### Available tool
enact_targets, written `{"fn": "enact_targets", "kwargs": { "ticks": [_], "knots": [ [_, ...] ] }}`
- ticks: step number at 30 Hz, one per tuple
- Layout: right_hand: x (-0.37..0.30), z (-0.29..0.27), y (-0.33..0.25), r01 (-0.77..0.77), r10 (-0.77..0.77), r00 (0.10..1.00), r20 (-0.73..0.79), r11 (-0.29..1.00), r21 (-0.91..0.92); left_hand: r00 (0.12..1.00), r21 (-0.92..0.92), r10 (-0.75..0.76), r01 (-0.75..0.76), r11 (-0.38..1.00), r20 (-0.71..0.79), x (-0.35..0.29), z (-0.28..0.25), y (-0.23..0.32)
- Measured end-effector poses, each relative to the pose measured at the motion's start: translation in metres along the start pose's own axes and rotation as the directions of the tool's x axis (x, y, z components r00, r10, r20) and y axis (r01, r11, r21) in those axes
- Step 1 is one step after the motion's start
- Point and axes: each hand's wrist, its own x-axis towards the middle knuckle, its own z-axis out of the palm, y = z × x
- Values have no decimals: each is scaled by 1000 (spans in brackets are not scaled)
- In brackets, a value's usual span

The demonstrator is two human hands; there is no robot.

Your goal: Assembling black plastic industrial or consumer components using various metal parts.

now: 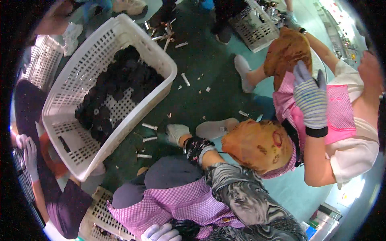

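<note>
My right hand (177, 133), in a white knit glove, reaches out low over the dark green floor (183, 104) beside the big white basket. Its fingers are curled, and whatever they may hold is hidden. Close to its left lie small white tube-like pieces (149, 126). At the lower edge, against the purple checked apron (177, 201) on my lap, is my gloved left hand (160, 233), partly cut off. Its fingers are bent together, with their inner side out of sight. The white perforated basket (161, 60) holds a heap of dark, rounded pieces (124, 76).
At right sits a co-worker with a striped glove (309, 96) raised; brown cloths (257, 144) cover the knees. Another basket (255, 30) with metallic bits stands at the back. More baskets (42, 60) are at the left and lower left (102, 213). Scraps (165, 34) litter the floor.
</note>
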Motion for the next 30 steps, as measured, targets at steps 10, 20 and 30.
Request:
{"fn": "enact_targets", "kwargs": {
  "ticks": [10,20,30],
  "knots": [
    [-4,25,62,59,-127,914,-385,981,-184,997,10,31,-30,1000,-73,1,4,0],
    [-35,-12,19,-5,24,978,206,996,-91,993,12,21,-20,1000,-119,0,1,6],
    [-41,-30,24,84,-75,996,50,972,-218,999,-22,-29,29,999,-40,20,-26,22]
  ]
}}
